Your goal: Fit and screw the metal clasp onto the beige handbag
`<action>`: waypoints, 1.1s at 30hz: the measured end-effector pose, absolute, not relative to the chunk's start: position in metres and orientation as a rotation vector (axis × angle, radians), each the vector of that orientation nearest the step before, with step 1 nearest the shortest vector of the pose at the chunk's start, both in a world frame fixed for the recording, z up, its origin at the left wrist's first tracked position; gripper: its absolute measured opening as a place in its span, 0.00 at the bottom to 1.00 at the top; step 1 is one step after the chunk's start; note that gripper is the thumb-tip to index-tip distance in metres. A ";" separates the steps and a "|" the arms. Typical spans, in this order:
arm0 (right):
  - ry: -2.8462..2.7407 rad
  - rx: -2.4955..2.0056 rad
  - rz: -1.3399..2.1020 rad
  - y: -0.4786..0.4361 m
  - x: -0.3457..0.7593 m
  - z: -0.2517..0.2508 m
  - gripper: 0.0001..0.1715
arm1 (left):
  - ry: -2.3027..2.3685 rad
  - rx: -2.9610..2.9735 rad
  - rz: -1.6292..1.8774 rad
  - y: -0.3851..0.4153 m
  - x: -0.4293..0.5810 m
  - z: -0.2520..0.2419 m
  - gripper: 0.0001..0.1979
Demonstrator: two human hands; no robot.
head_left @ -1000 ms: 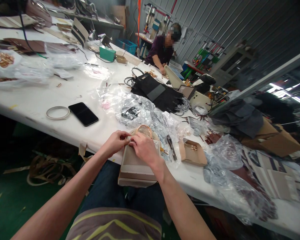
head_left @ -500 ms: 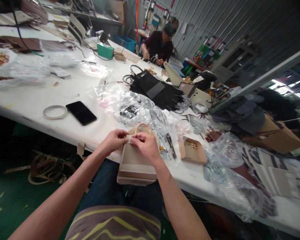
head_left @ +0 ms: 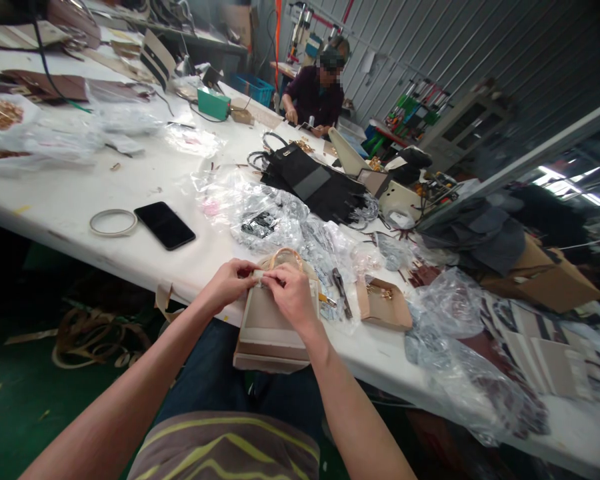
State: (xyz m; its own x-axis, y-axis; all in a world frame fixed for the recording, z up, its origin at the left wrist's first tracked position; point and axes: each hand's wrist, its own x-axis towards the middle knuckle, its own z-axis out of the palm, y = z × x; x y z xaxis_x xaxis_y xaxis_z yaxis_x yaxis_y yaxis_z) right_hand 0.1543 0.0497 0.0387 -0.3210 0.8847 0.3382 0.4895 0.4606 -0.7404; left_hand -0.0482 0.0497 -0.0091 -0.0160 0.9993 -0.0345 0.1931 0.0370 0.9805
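A small beige handbag (head_left: 270, 330) with a tan handle lies over the near edge of the white table (head_left: 70, 200), partly above my lap. My left hand (head_left: 230, 283) pinches the bag's top edge at the left. My right hand (head_left: 293, 297) is closed in a pinch on the same top edge, fingertips almost touching those of the left. What sits between the fingertips is too small to make out.
A black phone (head_left: 165, 225) and a tape ring (head_left: 113, 222) lie to the left. Crumpled plastic bags (head_left: 260, 213), pliers (head_left: 341, 290), a small open cardboard box (head_left: 384, 305) and a black bag (head_left: 313, 183) lie beyond. Another person (head_left: 317, 100) works at the far end.
Both hands stay pinched at the bag's top with only small finger shifts. The person at the far end has straightened and brought both hands together.
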 end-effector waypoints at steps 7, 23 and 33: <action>-2.097 -1.115 0.709 0.035 0.158 0.044 0.15 | 1.373 1.356 1.092 0.050 -0.049 -0.009 0.24; -1.960 -1.125 0.612 0.028 0.155 0.027 0.12 | 1.410 1.361 1.078 0.048 -0.048 -0.009 0.25; -1.983 -1.101 0.631 0.035 0.174 0.058 0.09 | 1.413 1.337 1.092 0.048 -0.048 -0.003 0.26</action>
